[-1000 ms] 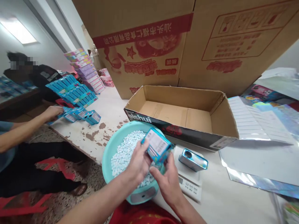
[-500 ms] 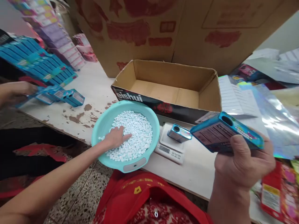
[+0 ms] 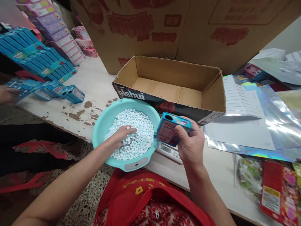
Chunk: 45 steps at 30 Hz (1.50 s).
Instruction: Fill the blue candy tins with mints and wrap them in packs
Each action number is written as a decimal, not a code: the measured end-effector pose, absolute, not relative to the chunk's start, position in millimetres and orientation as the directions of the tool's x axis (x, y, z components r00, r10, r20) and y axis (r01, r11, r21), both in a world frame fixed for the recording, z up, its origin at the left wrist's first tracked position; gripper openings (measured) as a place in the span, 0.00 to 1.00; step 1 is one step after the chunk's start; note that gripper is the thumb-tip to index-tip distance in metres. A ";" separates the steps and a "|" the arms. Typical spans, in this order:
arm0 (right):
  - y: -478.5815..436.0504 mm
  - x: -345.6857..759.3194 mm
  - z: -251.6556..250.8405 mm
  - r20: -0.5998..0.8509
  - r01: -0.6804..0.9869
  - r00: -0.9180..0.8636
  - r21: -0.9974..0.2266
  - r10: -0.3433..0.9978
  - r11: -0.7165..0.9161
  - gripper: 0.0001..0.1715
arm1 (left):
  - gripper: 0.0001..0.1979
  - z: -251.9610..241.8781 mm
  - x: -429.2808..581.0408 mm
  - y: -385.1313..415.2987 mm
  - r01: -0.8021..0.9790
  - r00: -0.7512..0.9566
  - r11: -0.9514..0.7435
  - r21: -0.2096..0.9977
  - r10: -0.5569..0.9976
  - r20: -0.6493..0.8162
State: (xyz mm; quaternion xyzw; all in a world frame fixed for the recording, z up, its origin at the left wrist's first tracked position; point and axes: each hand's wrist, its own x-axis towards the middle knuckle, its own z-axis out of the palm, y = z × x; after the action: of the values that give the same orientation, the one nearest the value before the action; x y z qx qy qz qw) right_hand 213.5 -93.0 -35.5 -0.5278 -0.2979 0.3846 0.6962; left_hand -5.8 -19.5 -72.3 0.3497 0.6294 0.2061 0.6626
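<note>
From afar I see the left hand (image 3: 122,135) inside the turquoise basin (image 3: 101,127), its fingers among small white pieces (image 3: 135,117). To the basin's right, the right hand (image 3: 191,139) holds a blue box (image 3: 168,130), partly hiding a scale (image 3: 172,153). Behind the basin I see an open carton (image 3: 176,73), and well to the basin's left, a co-worker's hand (image 3: 8,94) beside blue boxes (image 3: 43,91).

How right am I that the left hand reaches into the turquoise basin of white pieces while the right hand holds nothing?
Not quite: the head view shows the right hand holding a blue box. The left hand does reach into the turquoise basin of white pieces.
</note>
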 end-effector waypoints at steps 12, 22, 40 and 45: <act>-64.8 143.3 -48.3 0.249 0.374 0.081 -0.905 0.965 0.202 0.16 | 0.12 -5.6 8.0 -0.4 -0.549 -0.049 0.300 0.780 0.920 -0.389; -60.7 140.1 -51.9 0.257 0.472 -0.030 -0.848 0.966 0.240 0.17 | 0.15 -20.4 16.5 2.4 -0.450 -0.160 0.150 0.880 0.956 -0.245; -55.0 148.6 -50.7 0.236 0.409 0.005 -0.887 0.972 0.214 0.17 | 0.14 -22.9 21.3 -0.2 -0.335 -0.110 0.062 0.940 0.988 -0.104; -55.5 149.0 -50.5 0.224 0.372 0.019 -0.906 0.974 0.201 0.16 | 0.12 -20.2 24.8 -3.1 -0.286 -0.117 0.023 0.958 0.991 -0.059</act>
State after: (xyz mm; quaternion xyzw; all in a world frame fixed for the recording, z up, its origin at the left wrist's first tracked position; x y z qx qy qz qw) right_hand 149.0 -55.5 -50.5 -0.5424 -0.6208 0.3245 0.4638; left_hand 24.8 -3.1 -20.2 0.3806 0.4634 0.5862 0.5448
